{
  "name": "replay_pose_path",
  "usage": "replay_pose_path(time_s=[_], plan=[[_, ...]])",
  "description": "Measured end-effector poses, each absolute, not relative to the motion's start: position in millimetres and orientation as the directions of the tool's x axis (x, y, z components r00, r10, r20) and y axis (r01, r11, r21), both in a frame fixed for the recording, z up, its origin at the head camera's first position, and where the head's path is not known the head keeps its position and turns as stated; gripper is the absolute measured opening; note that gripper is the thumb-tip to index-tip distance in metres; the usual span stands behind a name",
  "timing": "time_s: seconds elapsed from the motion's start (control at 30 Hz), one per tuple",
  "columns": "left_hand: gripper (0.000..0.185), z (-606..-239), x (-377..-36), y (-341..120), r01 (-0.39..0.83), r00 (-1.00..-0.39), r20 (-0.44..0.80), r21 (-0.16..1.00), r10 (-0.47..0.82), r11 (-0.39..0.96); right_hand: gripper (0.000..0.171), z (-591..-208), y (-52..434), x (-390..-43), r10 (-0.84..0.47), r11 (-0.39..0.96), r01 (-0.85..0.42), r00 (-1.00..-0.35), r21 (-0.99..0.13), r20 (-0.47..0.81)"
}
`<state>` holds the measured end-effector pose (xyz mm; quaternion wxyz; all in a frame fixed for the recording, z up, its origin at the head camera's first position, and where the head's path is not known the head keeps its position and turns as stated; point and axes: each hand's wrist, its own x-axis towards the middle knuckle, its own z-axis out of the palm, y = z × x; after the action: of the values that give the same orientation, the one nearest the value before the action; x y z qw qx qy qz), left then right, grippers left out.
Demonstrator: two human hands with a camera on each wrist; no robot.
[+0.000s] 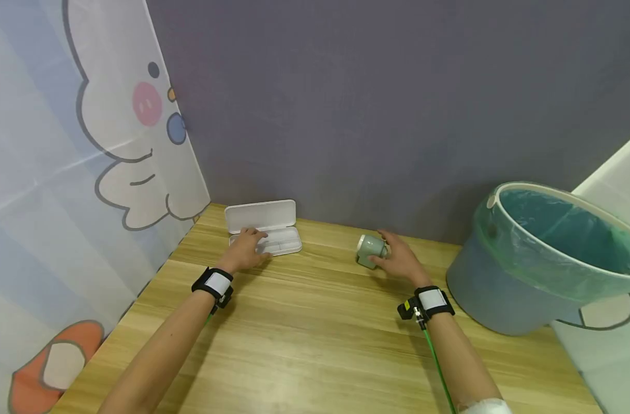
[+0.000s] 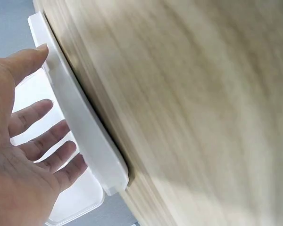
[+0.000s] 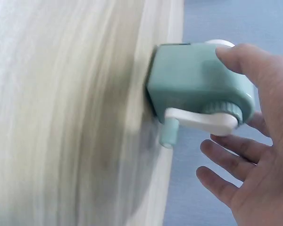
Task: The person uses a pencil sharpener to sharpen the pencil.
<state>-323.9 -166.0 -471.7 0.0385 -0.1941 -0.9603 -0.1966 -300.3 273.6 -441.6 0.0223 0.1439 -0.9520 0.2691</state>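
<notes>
On the left of the table lies a white pencil case point(image 1: 283, 242), its lid point(image 1: 260, 216) raised at the back. My left hand point(image 1: 245, 250) is over its left part, fingers spread loosely. In the left wrist view the thumb point(image 2: 32, 60) is right at the rim of the tray point(image 2: 82, 117). A green crank pencil sharpener point(image 1: 371, 251) stands upright on the table further right. Beside it is my right hand point(image 1: 402, 262), thumb point(image 3: 238, 59) overlapping the sharpener's upper end and the other fingers apart. Its index fingertip is hidden in the right wrist view. The white crank point(image 3: 203, 120) faces that camera.
A large blue-grey bucket point(image 1: 506, 287) with a green plastic liner stands at the right of the wooden table point(image 1: 304, 345). Behind runs a grey wall point(image 1: 320, 115); a cartoon-printed curtain point(image 1: 46, 241) borders the left edge. Green cables point(image 1: 435, 359) trail from the wrist cameras.
</notes>
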Motion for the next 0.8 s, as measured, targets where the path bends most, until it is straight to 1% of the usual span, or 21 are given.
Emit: replay_pose_path(time_s=[0.2, 0.3, 0.53, 0.67, 0.8], plan=[[0.055, -483.6, -323.5, -173.0, 0.406, -0.912, 0.202, 0.34, 0.356, 0.848, 0.082, -453.7, 261.8, -300.1, -0.252, 0.794, -0.262, -0.963, -0.549, 0.095], [0.051, -483.9, -326.0, -168.7, 0.425, -0.904, 0.217, 0.355, 0.369, 0.833, 0.08, -451.2, 263.1, -302.6, -0.238, 0.794, -0.261, -0.965, -0.549, 0.114], [0.05, -477.9, -320.4, -164.0, 0.391, -0.92, 0.157, 0.396, 0.358, 0.831, 0.079, -455.1, 266.1, -304.7, -0.257, 0.782, -0.289, -0.957, -0.551, 0.137], [0.048, -476.3, -315.7, -163.7, 0.396, -0.918, 0.164, 0.395, 0.36, 0.829, 0.076, -459.3, 266.4, -305.2, -0.25, 0.773, -0.305, -0.952, -0.556, 0.175], [0.048, -476.7, -311.7, -163.7, 0.402, -0.916, 0.172, 0.401, 0.364, 0.823, 0.076, -461.2, 266.2, -302.7, -0.239, 0.772, -0.301, -0.954, -0.56, 0.182]])
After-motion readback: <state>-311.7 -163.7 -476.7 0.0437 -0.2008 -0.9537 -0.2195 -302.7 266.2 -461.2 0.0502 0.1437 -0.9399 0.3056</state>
